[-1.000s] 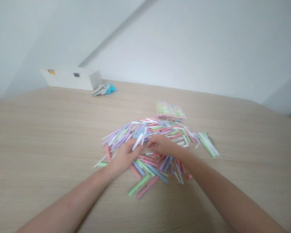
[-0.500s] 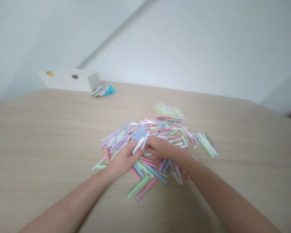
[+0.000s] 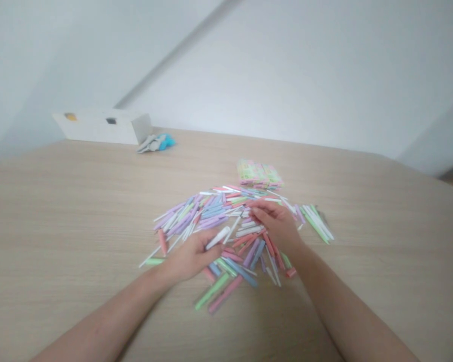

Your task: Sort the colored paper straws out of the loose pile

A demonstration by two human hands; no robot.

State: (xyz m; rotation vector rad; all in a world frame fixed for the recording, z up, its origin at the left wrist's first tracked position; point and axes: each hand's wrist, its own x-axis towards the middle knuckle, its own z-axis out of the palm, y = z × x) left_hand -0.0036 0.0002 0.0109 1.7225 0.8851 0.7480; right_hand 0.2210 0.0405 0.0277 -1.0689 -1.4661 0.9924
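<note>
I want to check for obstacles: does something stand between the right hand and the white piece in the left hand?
Yes, a thin white stick slants between the right hand and the white piece, close beside the piece; whether the left hand also holds it is unclear.

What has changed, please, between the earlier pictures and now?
The right hand has moved rightward over the pile of slim pieces, away from the left hand; whether it holds anything is unclear. The left hand still holds a white piece. The white box and stacked packs stayed put.
</note>
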